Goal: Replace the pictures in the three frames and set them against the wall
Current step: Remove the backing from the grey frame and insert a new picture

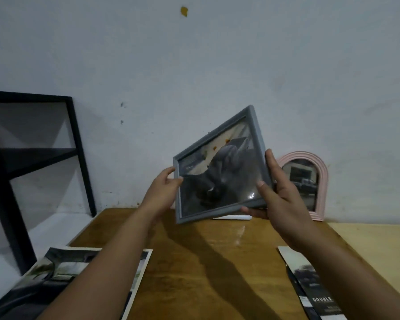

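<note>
Grey rectangular glazed picture frame looks light, stiff, breakable; I'd keep my left hand and right hand pinching opposite edges.

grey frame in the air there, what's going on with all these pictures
A person holds a grey picture frame tilted above the wooden table, the left hand gripping one side and the right hand the other. A picture shows behind its glass. A pink arched frame already leans against the wall. Loose prints lie on the table at near left and near right.
</note>
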